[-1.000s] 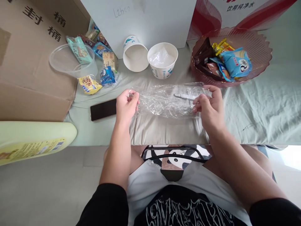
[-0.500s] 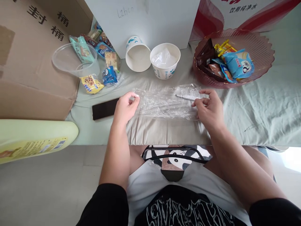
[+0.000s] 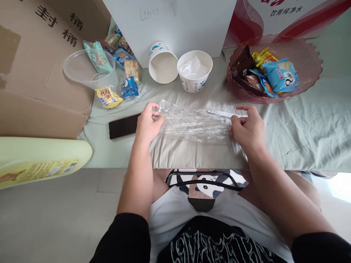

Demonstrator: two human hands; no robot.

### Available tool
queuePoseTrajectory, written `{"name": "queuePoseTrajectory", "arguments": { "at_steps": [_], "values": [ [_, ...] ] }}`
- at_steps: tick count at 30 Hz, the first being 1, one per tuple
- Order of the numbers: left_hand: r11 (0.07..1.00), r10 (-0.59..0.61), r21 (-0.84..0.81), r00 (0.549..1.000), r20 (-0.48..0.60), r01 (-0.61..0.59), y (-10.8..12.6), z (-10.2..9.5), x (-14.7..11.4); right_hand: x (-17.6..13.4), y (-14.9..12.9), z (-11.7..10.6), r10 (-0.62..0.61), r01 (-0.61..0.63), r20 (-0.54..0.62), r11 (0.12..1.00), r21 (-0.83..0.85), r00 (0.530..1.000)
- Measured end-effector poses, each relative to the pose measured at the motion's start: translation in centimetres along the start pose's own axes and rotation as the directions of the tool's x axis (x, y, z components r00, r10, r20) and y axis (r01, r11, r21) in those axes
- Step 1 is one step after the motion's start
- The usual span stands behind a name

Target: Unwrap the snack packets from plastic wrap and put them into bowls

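We had the clear plastic (image 3: 192,126) stretched out crinkled over the near part of the counter (image 3: 298,131), between our two hands. Its long axis ran left to right, so its left end lay at the left hand (image 3: 148,124) and its right end at the right hand (image 3: 249,131). Near the far edge of its right part, a thin white tool (image 3: 222,114) ran almost the same way, with its narrow tip pointing left and its other end by our right fingers; the right hand was clearly the nearer one to it.

Our left forefinger and thumb stood a little apart at the plastic's left edge, touching it; we could not tell whether the curled fingers pinched it. Our right forefinger and thumb were spread wider, with the tool's right end showing between them. The thumb touched the plastic, but the lower fingers were hidden, so we could not tell whether they gripped anything. The phone (image 3: 124,126) lay just left of our left hand, partly covered by it.
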State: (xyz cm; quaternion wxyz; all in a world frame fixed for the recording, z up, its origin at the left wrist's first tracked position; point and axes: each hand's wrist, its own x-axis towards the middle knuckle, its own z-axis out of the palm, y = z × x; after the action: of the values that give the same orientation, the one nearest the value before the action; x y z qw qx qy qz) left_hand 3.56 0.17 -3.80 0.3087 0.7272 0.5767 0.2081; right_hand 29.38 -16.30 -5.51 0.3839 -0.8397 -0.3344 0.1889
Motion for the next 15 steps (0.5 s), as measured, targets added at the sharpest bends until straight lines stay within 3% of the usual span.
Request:
{"name": "queuePoseTrajectory", "arguments": {
  "at_steps": [3, 6, 9, 11, 13, 15],
  "values": [
    [0.999, 0.016, 0.042, 1.000, -0.003, -0.016, 0.4, 0.2, -0.1, 0.1, 0.2, 0.0, -0.015, 0.015, -0.013, 1.000, -0.023, 1.000],
    [0.996, 0.056, 0.074, 0.995, -0.088, -0.049, 0.5, 0.3, -0.2, 0.3, 0.5, -0.1, -0.131, 0.118, -0.155, 0.989, -0.086, 0.979],
    [0.992, 0.109, 0.098, 0.951, -0.289, -0.084, 0.4, 0.3, -0.1, 0.1, 0.4, -0.5, -0.334, 0.300, -0.316, 0.942, -0.151, 0.888],
    [0.988, 0.151, 0.100, 0.905, -0.398, -0.121, 0.4, 0.5, -0.1, -0.2, 0.1, -0.4, -0.473, 0.448, -0.328, 0.881, -0.151, 0.818],
    [0.973, 0.231, 0.098, 0.887, -0.399, -0.209, 0.8, 1.1, -0.4, -0.7, -0.3, 0.1, -0.609, 0.602, -0.260, 0.790, -0.116, 0.749],
    [0.936, 0.353, 0.101, 0.895, -0.272, -0.338, 1.5, 2.3, -1.0, -1.2, -0.6, 1.0, -0.721, 0.720, -0.124, 0.691, -0.061, 0.682]
  ]
}}
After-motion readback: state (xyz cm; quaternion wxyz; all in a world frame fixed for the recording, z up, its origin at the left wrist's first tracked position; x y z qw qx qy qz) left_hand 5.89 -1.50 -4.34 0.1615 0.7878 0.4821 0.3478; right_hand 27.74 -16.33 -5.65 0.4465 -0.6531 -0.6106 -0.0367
